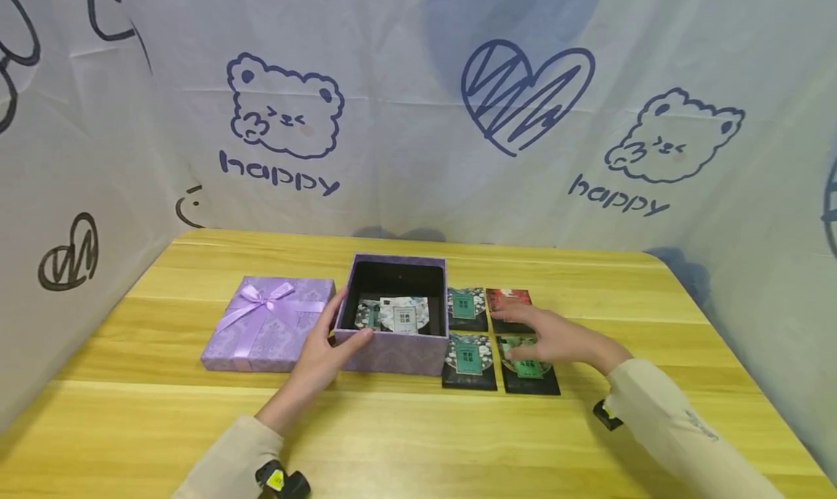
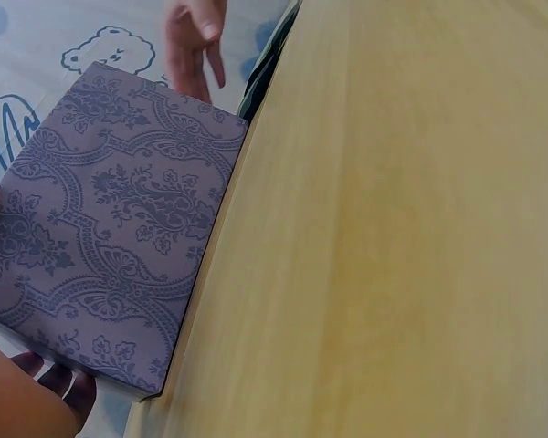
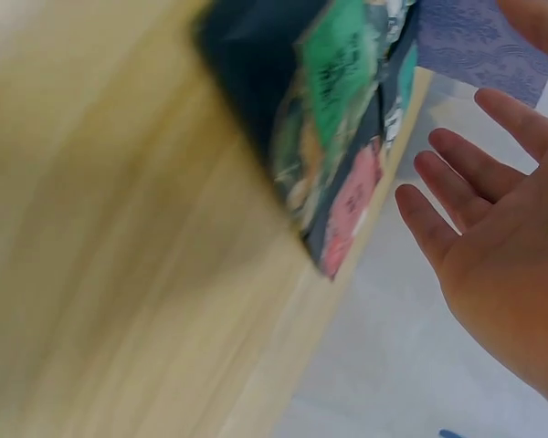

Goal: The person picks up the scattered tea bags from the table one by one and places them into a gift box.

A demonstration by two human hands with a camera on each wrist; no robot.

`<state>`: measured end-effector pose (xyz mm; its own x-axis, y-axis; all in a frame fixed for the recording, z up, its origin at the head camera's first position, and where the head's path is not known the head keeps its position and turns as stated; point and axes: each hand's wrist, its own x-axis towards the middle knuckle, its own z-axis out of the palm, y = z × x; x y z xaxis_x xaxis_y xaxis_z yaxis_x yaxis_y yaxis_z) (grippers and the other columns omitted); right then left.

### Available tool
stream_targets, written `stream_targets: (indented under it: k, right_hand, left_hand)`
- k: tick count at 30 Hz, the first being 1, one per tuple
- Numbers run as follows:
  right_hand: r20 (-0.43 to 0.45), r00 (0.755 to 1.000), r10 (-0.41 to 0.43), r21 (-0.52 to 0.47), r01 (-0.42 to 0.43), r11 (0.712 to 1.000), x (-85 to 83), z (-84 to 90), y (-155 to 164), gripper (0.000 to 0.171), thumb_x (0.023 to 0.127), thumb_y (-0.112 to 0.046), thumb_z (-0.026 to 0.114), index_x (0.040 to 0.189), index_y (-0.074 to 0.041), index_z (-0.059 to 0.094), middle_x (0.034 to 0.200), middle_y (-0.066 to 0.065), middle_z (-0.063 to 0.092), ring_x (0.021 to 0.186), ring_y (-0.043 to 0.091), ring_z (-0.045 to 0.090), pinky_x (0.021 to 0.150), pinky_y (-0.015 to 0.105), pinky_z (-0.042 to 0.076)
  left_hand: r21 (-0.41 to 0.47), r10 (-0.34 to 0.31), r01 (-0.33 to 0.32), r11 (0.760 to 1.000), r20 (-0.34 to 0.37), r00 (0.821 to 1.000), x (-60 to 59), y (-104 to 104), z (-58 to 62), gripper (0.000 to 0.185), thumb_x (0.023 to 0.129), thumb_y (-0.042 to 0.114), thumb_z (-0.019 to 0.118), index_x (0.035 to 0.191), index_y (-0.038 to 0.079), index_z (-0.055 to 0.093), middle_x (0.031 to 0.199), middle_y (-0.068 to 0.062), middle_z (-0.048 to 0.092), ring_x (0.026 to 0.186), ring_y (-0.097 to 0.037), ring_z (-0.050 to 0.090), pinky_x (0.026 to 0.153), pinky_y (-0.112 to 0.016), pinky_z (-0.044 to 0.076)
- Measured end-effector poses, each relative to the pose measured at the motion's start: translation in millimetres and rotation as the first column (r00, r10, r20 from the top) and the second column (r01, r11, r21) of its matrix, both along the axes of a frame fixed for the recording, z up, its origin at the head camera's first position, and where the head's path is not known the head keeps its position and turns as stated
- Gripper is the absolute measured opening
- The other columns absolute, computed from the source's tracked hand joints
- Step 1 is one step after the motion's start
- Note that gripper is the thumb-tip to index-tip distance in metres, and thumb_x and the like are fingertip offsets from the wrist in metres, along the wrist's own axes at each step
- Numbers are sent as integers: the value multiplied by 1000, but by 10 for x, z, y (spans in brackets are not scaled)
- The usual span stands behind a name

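Note:
A purple patterned gift box [image 1: 399,354] stands with its top off, showing a black inside. My left hand [image 1: 320,357] holds it at the front left corner, thumb on the front rim and fingers along the left side. Inside lie a white floral sachet [image 1: 405,314] and a darker one [image 1: 368,314], partly covered. My right hand [image 1: 559,337] hovers with spread fingers over a red sachet [image 1: 513,295] and a green sachet [image 1: 528,368], holding nothing. In the right wrist view its fingers [image 3: 470,173] are extended and apart from the sachets.
Left of the box lies its purple lid [image 1: 275,332] with a ribbon bow. Two more floral sachets, one behind [image 1: 466,306] and one in front [image 1: 468,361], lie close along the box's right side. A white printed cloth [image 1: 405,121] hangs behind the wooden table [image 1: 405,441].

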<state>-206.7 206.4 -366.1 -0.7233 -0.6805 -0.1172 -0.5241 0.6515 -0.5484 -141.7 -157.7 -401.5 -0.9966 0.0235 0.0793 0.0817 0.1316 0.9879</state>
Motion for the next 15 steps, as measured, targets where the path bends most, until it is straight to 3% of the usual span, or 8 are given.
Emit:
stream_targets:
  k: [9,15]
  right_hand:
    - [23,998,-51,37,51,998,125,-85,177,77,82,-31,78,144,-1,42,146,25,37,132,48,33,102,64,31]
    - [36,999,-40,42,39,998,187,-123,244,83,79,-32,81,144,0,41,146,25,38,130,47,35,101,64,32]
  left_hand:
    - [-3,1,-1,1000,-19,1000,2,1,-6,80,89,13,70,154,18,25,148,-21,36,123,-39,46,102,-48,39]
    - [6,-1,1,1000,-8,1000,-1,10,-8,80,89,14,70,154,20,25,149,-19,35,124,-39,45,103,-48,37]
